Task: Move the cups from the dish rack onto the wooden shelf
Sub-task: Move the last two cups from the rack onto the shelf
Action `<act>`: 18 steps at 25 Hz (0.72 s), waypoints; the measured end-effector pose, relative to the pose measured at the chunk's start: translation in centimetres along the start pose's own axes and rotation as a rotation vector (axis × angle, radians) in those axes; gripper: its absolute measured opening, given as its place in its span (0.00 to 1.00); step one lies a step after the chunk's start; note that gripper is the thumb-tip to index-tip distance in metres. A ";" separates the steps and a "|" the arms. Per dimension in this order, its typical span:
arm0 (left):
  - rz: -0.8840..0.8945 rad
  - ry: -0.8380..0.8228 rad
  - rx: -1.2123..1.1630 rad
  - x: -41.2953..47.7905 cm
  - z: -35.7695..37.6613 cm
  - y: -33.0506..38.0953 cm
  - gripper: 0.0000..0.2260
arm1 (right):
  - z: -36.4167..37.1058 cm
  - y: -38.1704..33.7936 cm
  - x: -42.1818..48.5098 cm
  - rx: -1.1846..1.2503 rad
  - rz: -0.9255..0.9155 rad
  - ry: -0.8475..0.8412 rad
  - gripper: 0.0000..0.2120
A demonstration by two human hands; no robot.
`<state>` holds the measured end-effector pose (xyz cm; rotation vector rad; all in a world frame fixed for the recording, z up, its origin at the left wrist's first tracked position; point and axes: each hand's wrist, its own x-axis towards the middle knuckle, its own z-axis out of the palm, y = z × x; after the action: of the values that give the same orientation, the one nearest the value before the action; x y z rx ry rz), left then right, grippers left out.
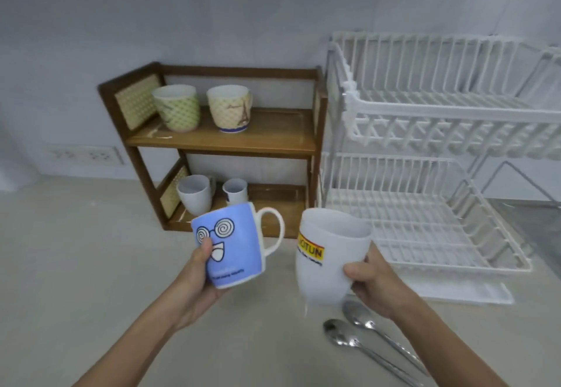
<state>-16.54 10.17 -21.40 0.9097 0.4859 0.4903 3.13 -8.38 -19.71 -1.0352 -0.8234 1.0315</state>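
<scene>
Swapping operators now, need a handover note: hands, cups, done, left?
Left hand: holding the blue mug, upright.
Right hand: holding the white cup, tilted.
Both are in the air in front of the wooden shelf.
Done: two patterned cups on the top shelf, two white cups on the bottom shelf; no cups visible in the dish rack.
Left: set both held cups on the shelf.
Two spoons lie on the counter.

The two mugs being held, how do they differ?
The blue mug, in the left hand, has a spiral-eyed cartoon face, and its white handle shows. The white mug, in the right hand, carries a yellow-and-red logo, with no handle showing. Both are tilted, held above the counter before the wooden shelf.
</scene>
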 end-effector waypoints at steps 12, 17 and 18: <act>0.153 0.169 0.585 11.2 -5.1 3.5 0.24 | 8.5 -8.6 22.1 -0.683 -0.382 0.828 0.45; 0.124 0.135 0.641 15.2 -5.3 3.4 0.33 | 4.9 -8.4 27.7 -0.900 -0.176 0.940 0.48; 0.131 0.134 0.655 15.8 -5.3 3.3 0.34 | 4.4 -8.2 28.2 -0.900 -0.166 0.951 0.48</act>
<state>-7.88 24.46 -24.34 1.5504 0.7321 0.5211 10.27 18.29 -8.62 -1.9458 -0.5239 -0.1094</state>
